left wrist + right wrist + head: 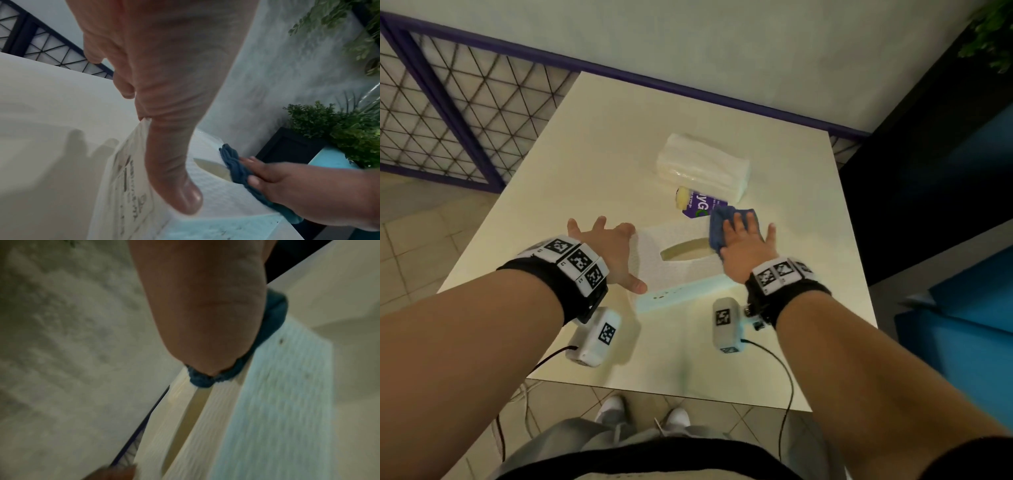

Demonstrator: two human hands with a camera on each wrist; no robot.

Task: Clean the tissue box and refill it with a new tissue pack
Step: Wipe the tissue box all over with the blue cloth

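A white tissue box (674,274) with an oval slot (681,251) lies on the cream table (585,171). My left hand (613,253) braces its left end with spread, straight fingers, and the thumb (180,194) rests along the near top edge. My right hand (746,246) presses a blue cloth (722,222) flat onto the right end of the box top, beside the slot. In the right wrist view the cloth (273,318) is squeezed between my palm (205,313) and the box (277,402). The new tissue pack (702,164), white and wrapped, lies behind the box.
A purple packet (700,207) with a yellowish end lies between the tissue pack and the box. A dark mesh railing (448,120) runs along the left, and a blue seat (962,308) stands to the right. Green plants (339,126) sit by the wall.
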